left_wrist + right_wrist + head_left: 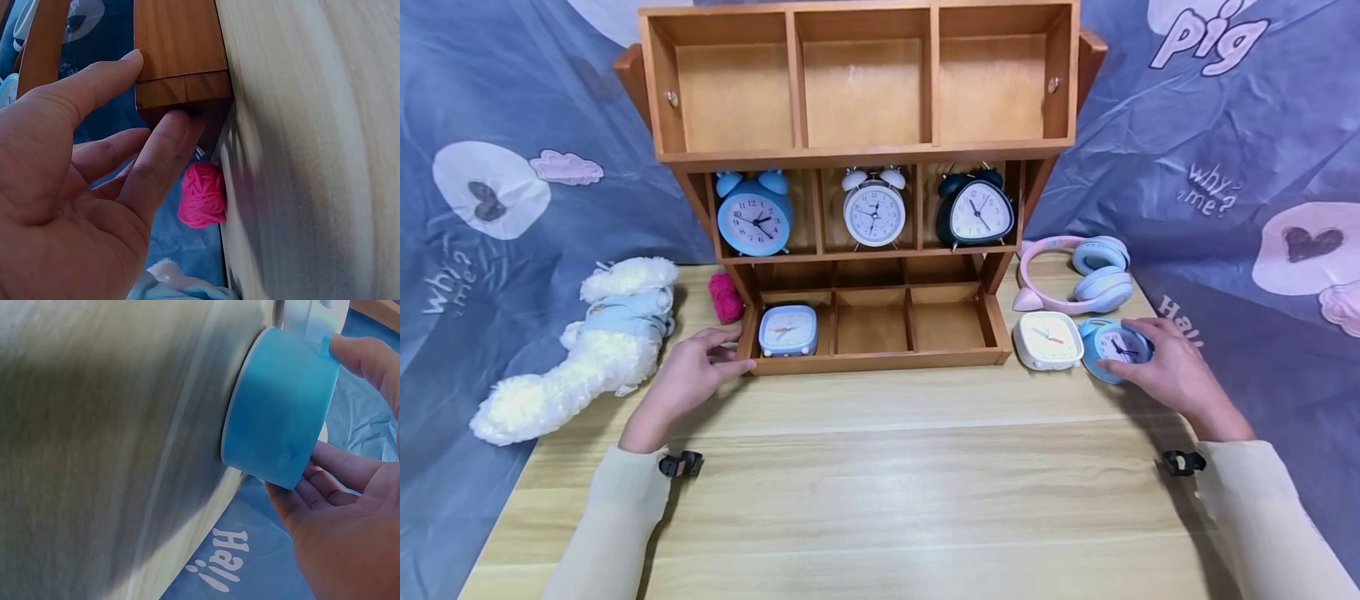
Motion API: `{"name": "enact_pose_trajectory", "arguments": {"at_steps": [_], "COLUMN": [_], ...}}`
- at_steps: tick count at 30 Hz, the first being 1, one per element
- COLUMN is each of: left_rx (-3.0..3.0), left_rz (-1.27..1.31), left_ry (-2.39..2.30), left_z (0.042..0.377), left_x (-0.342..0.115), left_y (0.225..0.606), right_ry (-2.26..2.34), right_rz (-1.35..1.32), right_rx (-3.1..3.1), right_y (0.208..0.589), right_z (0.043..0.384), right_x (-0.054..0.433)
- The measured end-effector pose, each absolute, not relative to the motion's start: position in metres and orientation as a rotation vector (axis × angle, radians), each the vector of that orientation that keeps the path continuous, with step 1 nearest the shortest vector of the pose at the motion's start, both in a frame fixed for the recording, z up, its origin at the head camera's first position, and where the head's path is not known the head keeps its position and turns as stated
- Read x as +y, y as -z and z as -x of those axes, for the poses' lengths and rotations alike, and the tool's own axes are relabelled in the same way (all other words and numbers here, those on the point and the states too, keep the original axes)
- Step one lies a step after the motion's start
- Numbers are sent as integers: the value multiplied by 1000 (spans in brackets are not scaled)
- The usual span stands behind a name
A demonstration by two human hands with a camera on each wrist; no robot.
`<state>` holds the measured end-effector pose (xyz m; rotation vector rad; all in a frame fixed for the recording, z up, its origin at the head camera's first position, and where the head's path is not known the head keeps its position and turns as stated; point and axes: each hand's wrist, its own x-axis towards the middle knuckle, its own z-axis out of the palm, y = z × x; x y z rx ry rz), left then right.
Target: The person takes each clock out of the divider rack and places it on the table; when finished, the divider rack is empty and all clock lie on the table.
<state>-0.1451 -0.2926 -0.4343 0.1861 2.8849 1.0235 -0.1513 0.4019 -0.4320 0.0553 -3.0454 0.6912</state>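
1. The right hand (pixel 1176 372) grips the round blue clock (pixel 1117 343), its thumb on the near side and its fingers round the far right; whether the clock touches the worktop (pixel 880 483) cannot be told.
2. That clock sits to the right of the wooden shelf (pixel 880 364), with the square white clock (pixel 1048 342) between them. Being round, it shows no clear long axis; its dial faces upward.
3. The right hand is clearly the nearer one; any move to the shelf would run leftward, past the white clock.
4. The left hand (pixel 691 377) touches the shelf's front left corner, fingers loosely extended, not wrapped round it.
5. The cloth (pixel 1232 125) backdrop reads "pig", "why? me?" and a word beginning "Ha".
6. Numerals show on the blue twin-bell clock (pixel 755 225); no brand is legible.
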Motion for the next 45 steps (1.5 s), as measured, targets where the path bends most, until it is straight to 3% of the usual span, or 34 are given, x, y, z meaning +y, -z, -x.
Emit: {"name": "enact_pose_trajectory", "arguments": {"at_steps": [45], "left_rx": [2894], "left_rz": [-179], "left_ry": [-1027], "left_z": [146], "left_x": [-292], "left_y": [435], "right_ry": [-812], "right_rz": [50], "right_rx": [-3016], "right_y": [439], "right_z": [150], "right_x": [404]}}
